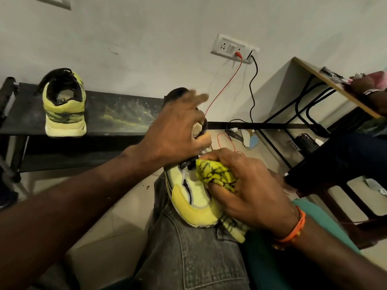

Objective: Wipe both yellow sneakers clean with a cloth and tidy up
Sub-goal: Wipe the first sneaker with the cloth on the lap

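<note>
A low black worktop [117, 114] runs along the far wall on the left, and one yellow sneaker [64, 105] stands on it, heel toward the camera. A desk [326, 84] juts in at the far right. Near the centre, a grey-jeaned knee [188, 243] carries the other yellow sneaker [192, 197], toe nearest the camera. The left hand [178, 132] holds this sneaker at its heel end, some fingers curled on the collar and others blurred and lifted. The right hand [251, 189] has its fingers clamped on a bunched yellow-and-black cloth [215, 174], pressed against the sneaker's right side.
</note>
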